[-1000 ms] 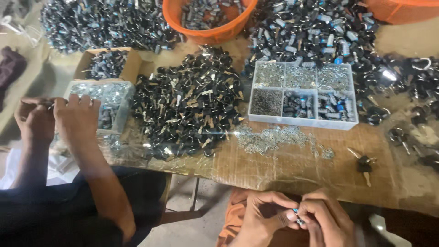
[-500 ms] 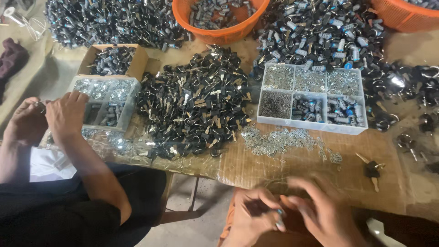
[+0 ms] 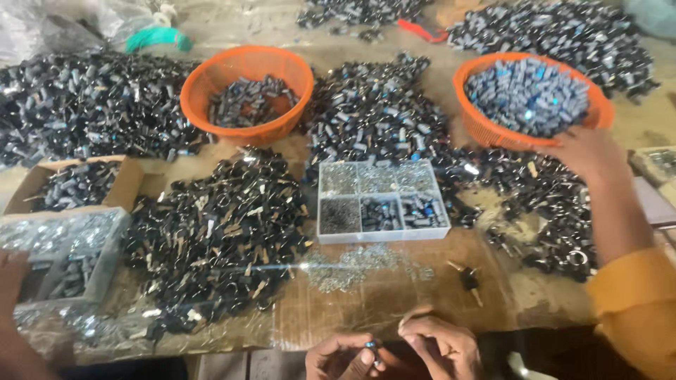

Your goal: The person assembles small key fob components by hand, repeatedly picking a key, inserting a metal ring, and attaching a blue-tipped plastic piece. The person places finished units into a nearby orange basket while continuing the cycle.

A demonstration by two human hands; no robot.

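Right at the bottom edge, the person's left hand point(image 3: 343, 357) is curled up and pinching a tiny dark part with a blue tip point(image 3: 371, 346) between its fingertips, down below the table's front edge. The right hand point(image 3: 436, 343) sits just beside it, fingers bent in toward that same little piece, but whether it's actually gripping anything can't be made out.

A bit further in, on the brown table point(image 3: 394, 309), there's a loose scatter of small silver bits point(image 3: 352, 264), and to the right a lone dark key point(image 3: 468, 280). Behind that is a clear compartment box point(image 3: 380, 202) with sorted small parts. Left of it is a big heap of black keys point(image 3: 215, 232).

Far left, a co-worker's hand point(image 3: 10, 274) is next to a grey tray point(image 3: 60, 253). On the right, another co-worker's hand point(image 3: 588, 151), orange sleeve, reaches the rim of an orange basket point(image 3: 528, 98). A second orange basket point(image 3: 246, 91) sits further back left, piles of dark parts all around.
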